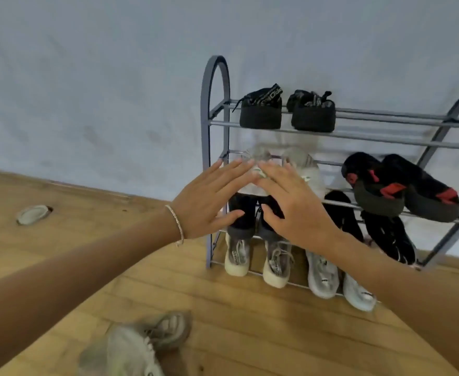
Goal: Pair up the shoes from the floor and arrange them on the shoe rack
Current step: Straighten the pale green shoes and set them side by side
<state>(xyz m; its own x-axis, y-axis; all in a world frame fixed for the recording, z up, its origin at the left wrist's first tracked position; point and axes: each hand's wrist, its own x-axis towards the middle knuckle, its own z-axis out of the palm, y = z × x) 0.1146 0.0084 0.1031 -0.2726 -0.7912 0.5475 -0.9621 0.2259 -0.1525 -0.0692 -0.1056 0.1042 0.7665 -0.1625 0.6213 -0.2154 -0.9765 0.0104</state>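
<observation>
Head view: a left hand [212, 199] and a right hand [290, 204] reach side by side toward the shoe rack [214, 104], which stands on a wooden floor [250, 335] against a pale wall [87, 77]
Grip: on both hands the grip is apart, fingers straight and spread, clamped on nothing; the fingertips lie at the pale shoes, but I cannot tell whether they touch
Rack build: thin grey metal tubes form the shelves, with a rounded arch at each end
Top shelf: black chunky-soled shoes [261, 112], a pair side by side near the left end, with printed straps across the tops
Second shelf: pale shoes [301, 164], blurred and half hidden behind the hands; to their right black-and-red shoes [375, 185], a pair pressed together and tilted
Third shelf: dark shoes [243, 213] mostly behind the hands; black laced shoes [342, 213] to the right of them
Bottom shelf: cream sneakers [236, 259] on the left and silver-white sneakers [323, 278] on the right, two of each, toes past the front rail
Floor: beige sneakers [147, 346], two lying together, blurred, off the rack and well apart from it; warm brown planks with visible grain; a small oval metal fitting [33, 214] set in the boards at the left
Wrist: a thin silver bracelet [178, 226] circles the left wrist
</observation>
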